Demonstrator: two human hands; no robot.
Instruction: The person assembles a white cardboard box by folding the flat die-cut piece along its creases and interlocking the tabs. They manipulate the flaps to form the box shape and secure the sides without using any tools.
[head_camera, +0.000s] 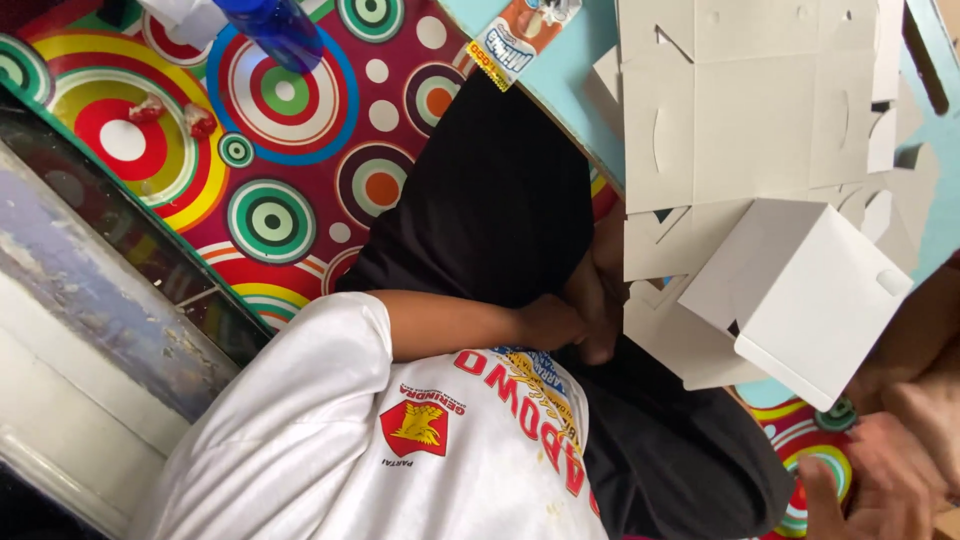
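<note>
A folded white cardboard box (800, 295) rests tilted over flat die-cut white cardboard sheets (750, 110) on a pale blue bench (560, 70). The right hand (880, 480), fingers spread and holding nothing, hovers just beside it. The left hand is out of view. Nearby sits a person in a white printed shirt (400, 450).

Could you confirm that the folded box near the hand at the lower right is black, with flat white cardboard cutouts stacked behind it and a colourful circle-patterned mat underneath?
Not quite: in the head view the folded box is white, not black. The rest holds: it sits near the hand at the lower right, flat white cardboard cutouts are stacked behind it, and the colourful circle-patterned mat lies underneath.
</note>
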